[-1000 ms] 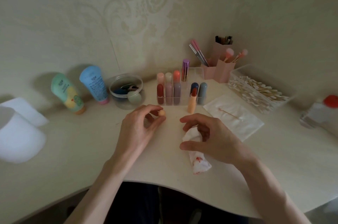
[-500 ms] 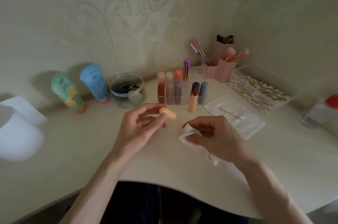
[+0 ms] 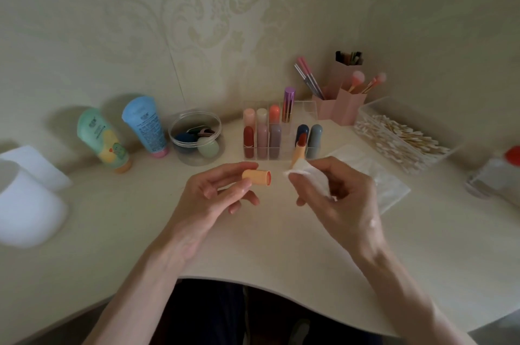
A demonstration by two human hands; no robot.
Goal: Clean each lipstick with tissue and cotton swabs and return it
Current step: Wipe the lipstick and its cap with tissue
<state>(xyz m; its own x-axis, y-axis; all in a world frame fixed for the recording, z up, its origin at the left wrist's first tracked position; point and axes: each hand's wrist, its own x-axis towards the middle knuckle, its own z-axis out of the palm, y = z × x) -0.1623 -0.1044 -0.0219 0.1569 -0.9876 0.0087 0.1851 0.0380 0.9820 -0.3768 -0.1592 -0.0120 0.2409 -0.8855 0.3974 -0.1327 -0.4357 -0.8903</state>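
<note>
We pinch the orange cap (image 3: pixel 254 177) between thumb and fingers of our left hand (image 3: pixel 213 201), our right hand (image 3: pixel 340 198) curled round the tissue (image 3: pixel 302 173) just beside it.

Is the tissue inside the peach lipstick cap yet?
No: the right hand holds the tissue clear of the lipstick cap, which the left hand grips.

Peach lipstick cap (image 3: pixel 256 177) sideways between fingers of left hand (image 3: pixel 213 198), red-stained open end facing right. Folded white tissue (image 3: pixel 301 171) pinched in right hand (image 3: pixel 337 198), just beside it. Uncapped peach lipstick (image 3: pixel 298 147), red bullet up, upright just before clear organizer (image 3: pixel 305 112).
</note>
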